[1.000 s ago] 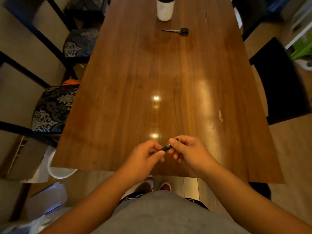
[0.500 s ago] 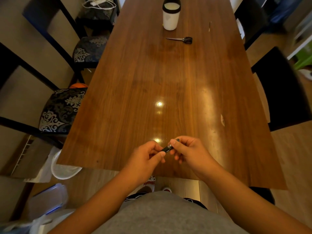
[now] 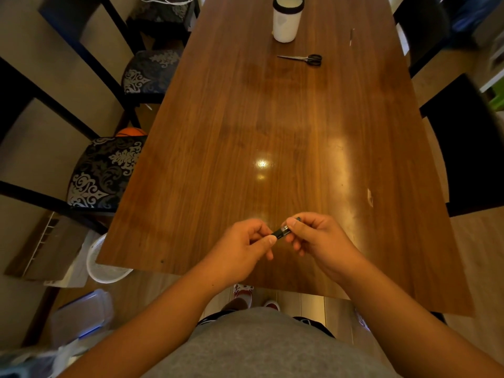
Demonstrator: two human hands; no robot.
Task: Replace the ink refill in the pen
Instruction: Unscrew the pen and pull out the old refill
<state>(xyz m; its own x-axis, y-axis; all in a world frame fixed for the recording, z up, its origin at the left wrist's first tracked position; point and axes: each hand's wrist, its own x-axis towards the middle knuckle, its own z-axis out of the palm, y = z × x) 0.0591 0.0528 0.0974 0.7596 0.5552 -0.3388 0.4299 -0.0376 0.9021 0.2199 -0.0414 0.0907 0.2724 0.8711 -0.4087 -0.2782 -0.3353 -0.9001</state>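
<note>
Both grips are pinched on the one pen (image 3: 281, 232): left hand (image 3: 240, 249) clamps the near end, right hand (image 3: 316, 238) nips the far end, held just above the near edge of the worktop (image 3: 245, 132). Opposed like that, they look set to twist the barrel apart. No spare refill visible yet; scissors (image 3: 302, 59) and a cup (image 3: 286, 19) sit well away.
</note>
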